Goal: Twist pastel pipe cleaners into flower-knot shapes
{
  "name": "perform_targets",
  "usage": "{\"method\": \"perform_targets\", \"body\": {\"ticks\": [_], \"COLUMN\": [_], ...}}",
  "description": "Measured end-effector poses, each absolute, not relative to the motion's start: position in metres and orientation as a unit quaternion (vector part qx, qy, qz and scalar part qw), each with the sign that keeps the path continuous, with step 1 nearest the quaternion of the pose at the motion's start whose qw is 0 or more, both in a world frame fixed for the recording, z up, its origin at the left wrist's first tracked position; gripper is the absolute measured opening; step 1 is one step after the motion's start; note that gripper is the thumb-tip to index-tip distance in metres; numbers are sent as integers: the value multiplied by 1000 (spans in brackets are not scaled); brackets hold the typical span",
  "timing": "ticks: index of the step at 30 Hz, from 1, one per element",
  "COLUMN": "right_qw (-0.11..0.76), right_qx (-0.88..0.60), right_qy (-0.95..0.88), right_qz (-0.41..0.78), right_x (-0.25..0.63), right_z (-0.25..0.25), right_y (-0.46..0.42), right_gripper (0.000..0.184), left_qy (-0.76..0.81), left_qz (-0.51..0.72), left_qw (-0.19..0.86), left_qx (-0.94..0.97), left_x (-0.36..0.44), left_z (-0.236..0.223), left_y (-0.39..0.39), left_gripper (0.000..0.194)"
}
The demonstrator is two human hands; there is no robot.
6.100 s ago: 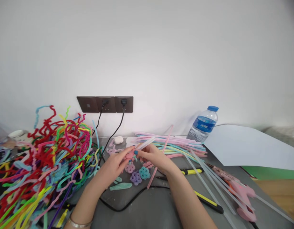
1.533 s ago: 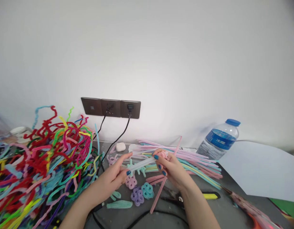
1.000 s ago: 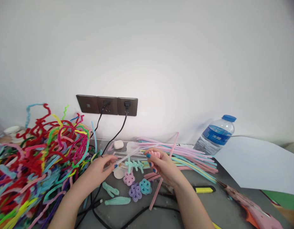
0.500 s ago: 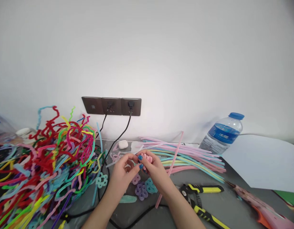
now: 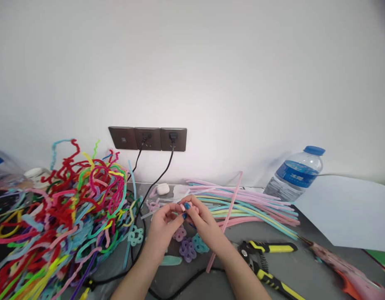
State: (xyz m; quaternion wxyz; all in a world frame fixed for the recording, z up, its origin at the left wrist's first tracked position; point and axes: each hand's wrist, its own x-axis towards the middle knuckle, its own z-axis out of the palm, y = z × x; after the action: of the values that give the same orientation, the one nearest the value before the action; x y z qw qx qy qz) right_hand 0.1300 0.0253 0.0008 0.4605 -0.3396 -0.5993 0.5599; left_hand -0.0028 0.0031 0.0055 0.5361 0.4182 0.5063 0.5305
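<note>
Both hands meet low in the middle of the head view, around a small pink coiled pipe cleaner (image 5: 195, 208). My left hand (image 5: 163, 223) pinches at its left side, thumb and forefinger together. Fingers of my right hand (image 5: 201, 218) curl round the piece and hide much of it. Just below the hands lie pipe-cleaner flowers: a pink one (image 5: 179, 234), a purple one (image 5: 188, 250) and a teal one (image 5: 200, 243). Another mint flower (image 5: 135, 236) rests left of my left wrist. A straight pink pipe cleaner (image 5: 230, 212) slants beside my right hand.
Tangled pipe cleaners (image 5: 76, 208) heap at left; straight ones (image 5: 258, 204) lie behind my right hand. Wire strippers (image 5: 267, 262), a pink glue gun (image 5: 342, 266), a water bottle (image 5: 295, 173) and white paper (image 5: 351, 212) are at right. Black cables (image 5: 163, 173) run from the wall sockets (image 5: 148, 138).
My fingers have shifted slightly on the pink pipe cleaner, and the right hand now covers more of it. The whole view has moved a little, so things sit slightly further right.
</note>
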Motion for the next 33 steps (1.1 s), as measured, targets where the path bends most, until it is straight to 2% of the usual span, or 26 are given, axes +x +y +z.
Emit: {"method": "perform_targets", "body": {"ticks": [3, 9, 15, 19, 23, 27, 33], "right_qw": [458, 418, 404, 428, 432, 440, 455], "right_qx": [-333, -348, -343, -321, -345, -388, -400], "right_qy": [-608, -728, -714, -657, -616, -599, -646], "right_qz": [556, 417, 458, 531, 561, 545, 464], "right_x": [131, 139, 141, 139, 137, 136, 136], "right_z": [0, 1, 0, -3, -5, -5, 0], "right_y": [25, 23, 22, 22, 20, 16, 15], "right_gripper": [35, 27, 39, 50, 57, 62, 53], "left_qy": [513, 461, 408, 438, 467, 464, 472], "left_qz": [531, 543, 546, 545, 555, 547, 517], "left_qw": [562, 632, 674, 642, 548, 485, 476], "left_qx": [373, 306, 284, 315, 418, 500, 532], "left_x": [-1, 1, 2, 2, 0, -2, 1], "left_z": [6, 10, 15, 8, 2, 0, -1], "left_y": [2, -1, -3, -1, 2, 4, 2], "left_gripper": [35, 44, 40, 36, 21, 12, 10]}}
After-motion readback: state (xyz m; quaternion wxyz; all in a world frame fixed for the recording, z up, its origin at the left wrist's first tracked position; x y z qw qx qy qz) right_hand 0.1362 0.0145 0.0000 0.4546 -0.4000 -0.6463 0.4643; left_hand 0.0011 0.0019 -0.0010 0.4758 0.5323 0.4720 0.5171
